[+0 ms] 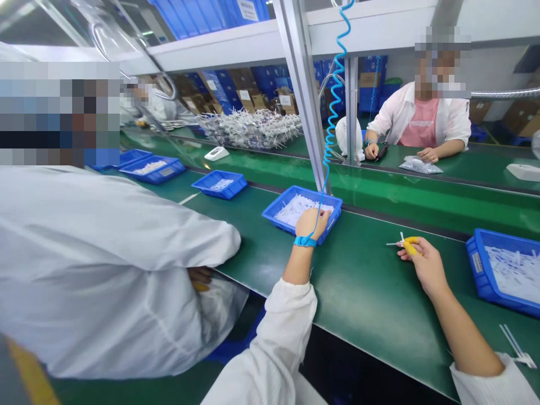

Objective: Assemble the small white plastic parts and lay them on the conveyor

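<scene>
A white-coated co-worker (105, 270) filled the left edge. Along the bench (363, 304) came at least two blue trays (162, 176), one partly hidden, then one small tray (230, 192), then one larger tray (276, 221) of white strips (295, 208). The left hand (310, 224) was over its near side, fingers partly curled; I could not tell whether that grip had hold of anything. Open bench separated it from the right hand (426, 264), its grip pinched on one white piece (400, 243) over the bench. One last tray (485, 284) met the right edge, one loose piece (524, 359) nearer the sleeve.
</scene>
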`<state>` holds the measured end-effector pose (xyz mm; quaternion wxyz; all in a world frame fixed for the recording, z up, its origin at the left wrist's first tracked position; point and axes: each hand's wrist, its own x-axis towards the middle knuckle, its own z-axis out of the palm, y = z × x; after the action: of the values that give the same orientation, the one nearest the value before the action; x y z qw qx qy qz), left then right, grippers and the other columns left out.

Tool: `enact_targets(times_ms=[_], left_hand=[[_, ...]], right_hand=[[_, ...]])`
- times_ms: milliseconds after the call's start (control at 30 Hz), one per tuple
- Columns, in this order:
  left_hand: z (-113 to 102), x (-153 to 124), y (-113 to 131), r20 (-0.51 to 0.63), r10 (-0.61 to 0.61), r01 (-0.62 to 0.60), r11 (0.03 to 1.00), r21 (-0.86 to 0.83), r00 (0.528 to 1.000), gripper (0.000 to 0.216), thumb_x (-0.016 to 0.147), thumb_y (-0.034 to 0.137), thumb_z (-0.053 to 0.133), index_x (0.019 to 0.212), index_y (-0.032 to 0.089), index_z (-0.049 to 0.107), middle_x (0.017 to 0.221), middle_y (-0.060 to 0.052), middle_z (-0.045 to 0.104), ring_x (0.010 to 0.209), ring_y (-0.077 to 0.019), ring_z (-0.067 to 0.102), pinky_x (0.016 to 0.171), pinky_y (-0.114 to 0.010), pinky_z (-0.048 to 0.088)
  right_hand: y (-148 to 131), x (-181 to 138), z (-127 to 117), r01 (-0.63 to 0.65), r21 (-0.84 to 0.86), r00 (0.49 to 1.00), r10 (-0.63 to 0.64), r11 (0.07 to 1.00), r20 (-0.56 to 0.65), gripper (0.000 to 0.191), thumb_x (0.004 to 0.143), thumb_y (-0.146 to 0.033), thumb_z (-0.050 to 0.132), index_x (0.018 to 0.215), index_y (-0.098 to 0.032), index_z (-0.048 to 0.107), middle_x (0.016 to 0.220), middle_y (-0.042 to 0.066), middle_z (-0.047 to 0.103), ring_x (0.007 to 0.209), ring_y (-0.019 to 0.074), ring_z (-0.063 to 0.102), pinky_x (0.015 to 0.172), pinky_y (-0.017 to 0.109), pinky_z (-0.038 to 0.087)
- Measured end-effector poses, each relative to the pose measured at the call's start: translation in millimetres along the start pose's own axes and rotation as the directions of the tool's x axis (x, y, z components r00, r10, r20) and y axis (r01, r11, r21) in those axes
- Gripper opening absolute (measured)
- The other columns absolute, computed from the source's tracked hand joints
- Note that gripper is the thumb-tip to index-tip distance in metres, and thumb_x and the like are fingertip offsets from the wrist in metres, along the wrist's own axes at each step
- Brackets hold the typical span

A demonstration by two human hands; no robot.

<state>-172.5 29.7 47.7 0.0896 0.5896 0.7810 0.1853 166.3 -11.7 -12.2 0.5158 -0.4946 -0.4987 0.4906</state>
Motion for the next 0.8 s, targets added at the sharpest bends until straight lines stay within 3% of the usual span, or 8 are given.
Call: enact_targets(times_ms=[167, 400, 600, 700, 800], left_hand=[[8.5, 7.1, -10.4, -0.035, 0.053, -0.055, 0.997, -0.062, 0.998, 0.024, 0.096, 0.028, 0.062, 0.106, 0.021, 0.083, 0.108, -0.012, 0.081, 0.105, -0.0294, 0.073, 0.093, -0.035, 0.052], [10.6, 8.5, -14.3, -0.046, 0.067, -0.069, 0.996, -0.059, 0.997, 0.027, 0.092, 0.015, 0.058, 0.109, 0.018, 0.08, 0.103, -0.012, 0.079, 0.104, -0.0304, 0.073, 0.095, -0.038, 0.053], [5.8, 8.8, -13.7, -0.226, 0.093, -0.114, 0.99, -0.084, 0.97, 0.036, 0.092, 0.009, 0.046, 0.111, 0.015, 0.076, 0.107, -0.017, 0.07, 0.109, -0.0332, 0.066, 0.103, -0.045, 0.05], [-4.7, 1.8, 0.5, -0.374, 0.137, -0.227, 0.951, -0.209, 0.917, 0.035, 0.093, 0.009, 0.044, 0.105, 0.016, 0.076, 0.104, -0.015, 0.066, 0.111, -0.0322, 0.063, 0.106, -0.046, 0.049], [-7.0, -16.8, 32.1, -0.424, 0.23, -0.413, 0.811, -0.414, 0.876, 0.03, 0.098, 0.015, 0.046, 0.102, 0.019, 0.076, 0.098, -0.01, 0.068, 0.107, -0.0277, 0.063, 0.106, -0.043, 0.049]], right_hand=[[3.7, 0.8, 0.5, 0.011, 0.029, 1.0, -0.011, 1.0, -0.005, 0.046, 0.076, -0.058, 0.086, 0.096, -0.02, 0.071, 0.098, 0.012, 0.079, 0.076, 0.0229, 0.074, 0.067, 0.035, 0.061], [2.7, 0.5, 3.1, -0.008, 0.052, 1.0, 0.008, 0.999, -0.002, 0.041, 0.076, -0.053, 0.085, 0.095, -0.02, 0.07, 0.097, 0.011, 0.079, 0.075, 0.0209, 0.073, 0.067, 0.033, 0.059], [-0.7, 1.5, 1.8, -0.032, 0.126, 0.999, 0.036, 0.991, -0.031, 0.044, 0.07, -0.053, 0.089, 0.091, -0.019, 0.071, 0.09, 0.009, 0.077, 0.076, 0.0213, 0.073, 0.07, 0.033, 0.059], [-1.7, 2.1, 0.5, -0.041, 0.189, 0.996, 0.054, 0.981, -0.068, 0.045, 0.067, -0.052, 0.092, 0.09, -0.019, 0.072, 0.087, 0.007, 0.075, 0.079, 0.0216, 0.073, 0.072, 0.034, 0.06], [-2.4, 1.4, 1.6, -0.048, 0.261, 0.994, 0.072, 0.964, -0.086, 0.045, 0.065, -0.05, 0.094, 0.09, -0.019, 0.073, 0.088, 0.007, 0.075, 0.079, 0.0211, 0.073, 0.074, 0.034, 0.061]])
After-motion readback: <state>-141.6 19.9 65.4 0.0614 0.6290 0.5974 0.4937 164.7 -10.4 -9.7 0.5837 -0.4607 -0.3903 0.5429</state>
